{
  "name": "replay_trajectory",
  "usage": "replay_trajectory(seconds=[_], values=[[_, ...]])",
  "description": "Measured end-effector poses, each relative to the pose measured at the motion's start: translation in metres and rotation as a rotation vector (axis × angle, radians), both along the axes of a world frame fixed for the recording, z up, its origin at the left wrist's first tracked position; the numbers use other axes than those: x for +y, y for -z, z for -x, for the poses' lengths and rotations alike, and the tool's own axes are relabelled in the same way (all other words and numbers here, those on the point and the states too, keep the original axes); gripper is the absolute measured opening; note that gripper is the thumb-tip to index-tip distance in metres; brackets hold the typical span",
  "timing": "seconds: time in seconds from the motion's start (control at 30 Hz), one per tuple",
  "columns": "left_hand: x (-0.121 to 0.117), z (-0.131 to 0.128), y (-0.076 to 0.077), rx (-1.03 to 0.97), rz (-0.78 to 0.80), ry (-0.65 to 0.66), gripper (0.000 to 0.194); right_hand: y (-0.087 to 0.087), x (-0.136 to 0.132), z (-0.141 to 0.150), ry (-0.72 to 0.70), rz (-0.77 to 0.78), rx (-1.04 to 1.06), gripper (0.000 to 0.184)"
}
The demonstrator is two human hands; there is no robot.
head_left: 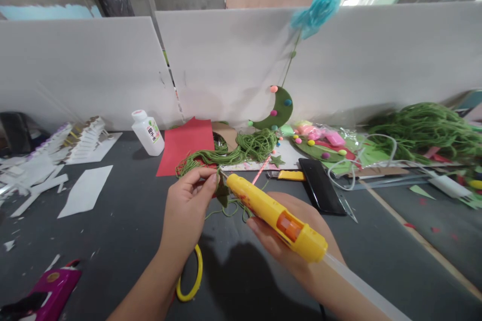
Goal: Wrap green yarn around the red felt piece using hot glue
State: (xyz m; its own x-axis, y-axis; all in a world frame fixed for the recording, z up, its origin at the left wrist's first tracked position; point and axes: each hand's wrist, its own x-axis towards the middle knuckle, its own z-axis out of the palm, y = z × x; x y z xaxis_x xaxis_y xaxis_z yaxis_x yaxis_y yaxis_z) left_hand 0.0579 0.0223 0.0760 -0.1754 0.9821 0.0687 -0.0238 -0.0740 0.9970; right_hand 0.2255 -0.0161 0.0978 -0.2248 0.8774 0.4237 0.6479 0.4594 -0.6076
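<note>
Both bare forearms reach in from below. The left hand (188, 200) is raised, its thumb and index finger pinched together, the other fingers curled behind them. The right hand (293, 230), to its right and slightly lower, lies palm up, fingers curved in a loose grip.
</note>
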Motion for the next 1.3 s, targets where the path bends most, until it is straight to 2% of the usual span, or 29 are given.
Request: replay_trajectory(seconds=[0.47, 0.7, 0.8, 0.9, 0.93, 1.03, 1.2, 1.3], values=[[-0.001, 0.001, -0.001, 0.009, -0.007, -0.005, 0.012, 0.004, 0.001, -0.001, -0.009, -0.022, -0.036, 0.027], [0.0, 0.003, -0.002, 0.001, 0.002, -0.058, 0.015, 0.006, -0.001, 0.0, -0.003, -0.012, -0.057, 0.035], [0.01, 0.012, 0.003, -0.022, -0.034, -0.116, 0.014, 0.003, -0.003, 0.0, -0.088, -0.009, -0.153, 0.033], [0.027, 0.028, 0.011, -0.051, -0.067, -0.207, 0.014, 0.003, -0.004, 0.001, -0.278, 0.164, -0.317, 0.013], [0.033, 0.034, 0.014, -0.068, -0.069, -0.226, 0.014, 0.005, -0.004, 0.001, -0.345, 0.241, -0.377, 0.004], [0.045, 0.046, 0.018, -0.122, -0.091, -0.276, 0.015, 0.021, -0.003, 0.006, -0.492, 0.38, -0.556, 0.021], [0.039, 0.042, 0.009, -0.157, -0.113, -0.263, 0.017, 0.052, 0.002, 0.016, -0.57, 0.35, -0.729, 0.025], [0.029, 0.032, 0.003, -0.154, -0.102, -0.205, 0.015, 0.06, 0.004, 0.018, -0.542, 0.356, -0.745, 0.023]])
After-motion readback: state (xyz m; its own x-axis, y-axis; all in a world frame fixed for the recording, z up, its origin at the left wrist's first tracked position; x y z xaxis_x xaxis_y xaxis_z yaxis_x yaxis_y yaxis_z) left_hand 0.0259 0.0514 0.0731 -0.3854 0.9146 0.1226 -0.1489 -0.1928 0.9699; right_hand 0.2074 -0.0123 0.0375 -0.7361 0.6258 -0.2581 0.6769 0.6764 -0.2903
